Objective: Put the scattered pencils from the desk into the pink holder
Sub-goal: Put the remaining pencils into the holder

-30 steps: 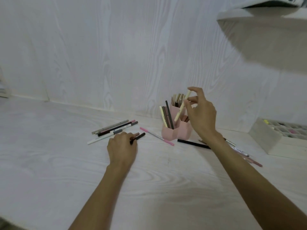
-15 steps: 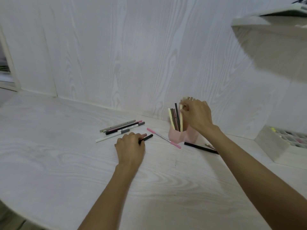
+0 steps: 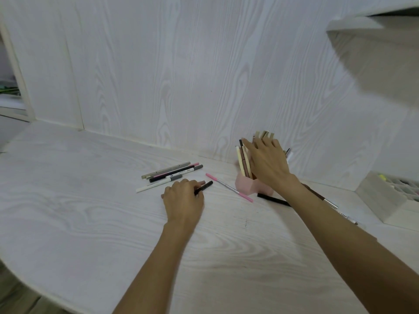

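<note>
My left hand [image 3: 183, 198] grips black pen [image 3: 204, 187]; right hand [image 3: 268, 162] open, fingers spread over pink holder [image 3: 246, 185] at 2 o'clock.

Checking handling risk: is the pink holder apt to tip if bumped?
Probably yes. The pink holder looks small, with tall pencils leaning above its rim, so likely top-heavy. The right hand against them could nudge it.
</note>
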Demonstrator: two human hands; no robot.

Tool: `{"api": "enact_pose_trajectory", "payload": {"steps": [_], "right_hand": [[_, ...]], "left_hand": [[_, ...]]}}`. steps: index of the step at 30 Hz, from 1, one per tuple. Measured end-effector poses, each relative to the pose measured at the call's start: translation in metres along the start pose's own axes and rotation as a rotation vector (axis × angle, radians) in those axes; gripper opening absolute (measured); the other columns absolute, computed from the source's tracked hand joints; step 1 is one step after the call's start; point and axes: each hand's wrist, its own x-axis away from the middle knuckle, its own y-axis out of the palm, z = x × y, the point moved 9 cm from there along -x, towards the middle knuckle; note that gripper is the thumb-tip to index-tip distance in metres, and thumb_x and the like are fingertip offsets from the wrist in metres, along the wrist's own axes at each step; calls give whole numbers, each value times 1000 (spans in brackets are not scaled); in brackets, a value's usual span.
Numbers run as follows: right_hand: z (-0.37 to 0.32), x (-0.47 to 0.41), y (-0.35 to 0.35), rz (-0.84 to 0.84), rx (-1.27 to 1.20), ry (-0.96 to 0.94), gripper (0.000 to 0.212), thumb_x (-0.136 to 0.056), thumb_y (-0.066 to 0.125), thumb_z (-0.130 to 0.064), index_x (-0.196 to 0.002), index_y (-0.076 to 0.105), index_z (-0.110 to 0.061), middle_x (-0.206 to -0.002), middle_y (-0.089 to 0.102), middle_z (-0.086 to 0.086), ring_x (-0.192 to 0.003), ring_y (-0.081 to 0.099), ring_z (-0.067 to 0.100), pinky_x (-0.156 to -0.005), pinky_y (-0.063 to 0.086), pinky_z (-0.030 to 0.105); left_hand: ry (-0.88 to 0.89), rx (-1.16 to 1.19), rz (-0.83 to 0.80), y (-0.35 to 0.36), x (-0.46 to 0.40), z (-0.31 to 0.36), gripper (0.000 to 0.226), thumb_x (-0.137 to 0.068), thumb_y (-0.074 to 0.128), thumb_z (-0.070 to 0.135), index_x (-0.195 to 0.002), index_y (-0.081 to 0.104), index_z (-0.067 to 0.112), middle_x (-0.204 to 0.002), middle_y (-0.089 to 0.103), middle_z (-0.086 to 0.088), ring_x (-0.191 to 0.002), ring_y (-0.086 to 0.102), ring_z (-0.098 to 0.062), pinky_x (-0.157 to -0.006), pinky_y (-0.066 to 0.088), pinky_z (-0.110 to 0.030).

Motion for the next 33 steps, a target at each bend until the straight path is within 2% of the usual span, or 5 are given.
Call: {"api": "enact_pose_trajectory", "payload": {"steps": [7, 12, 16, 22, 33], "right_hand": [[-24, 46, -38, 218, -443, -10, 21, -91, 48, -12, -99, 67, -14, -78, 59, -3, -79, 59, 24, -63, 32, 28], [-51, 114, 5, 85, -606, -42, 18, -87, 59, -10, -100, 69, -17, -93, 67, -1, -85, 61, 16, -66, 44, 22], [-11, 120, 24, 153, -775, 325, 14, -85, 61, -10, -93, 66, -21, -97, 64, -5, -94, 57, 13, -71, 46, 25], [-20, 117, 41, -4, -707, 213, 27, -90, 55, -17, -115, 65, -20, -113, 65, -3, -107, 54, 18, -89, 47, 32], [-4, 121, 47, -13, -800, 368, 19, -90, 55, -21, -93, 74, -25, -86, 70, 0, -83, 59, 19, -65, 41, 30]], "left_hand": [[71, -100, -16, 6, -1, 4, 30, -92, 51, 30, -118, 66, 31, -102, 65, 2, -98, 54, -22, -87, 35, -33], [155, -82, -2, -1, 3, 16, 24, -94, 52, 32, -111, 69, 27, -99, 68, 1, -95, 58, -23, -82, 40, -34], [42, 373, 63, -18, 4, 10, 20, -91, 57, 35, -106, 70, 29, -89, 71, 10, -88, 65, -10, -71, 45, -26], [-104, 1142, -128, -5, -3, 20, 23, -94, 55, 15, -114, 57, 3, -112, 70, -11, -107, 66, -23, -94, 53, -35], [-30, 939, -68, -21, -34, 108, 16, -84, 69, 36, -94, 64, 26, -82, 72, 17, -78, 64, 12, -79, 50, -26]]}}
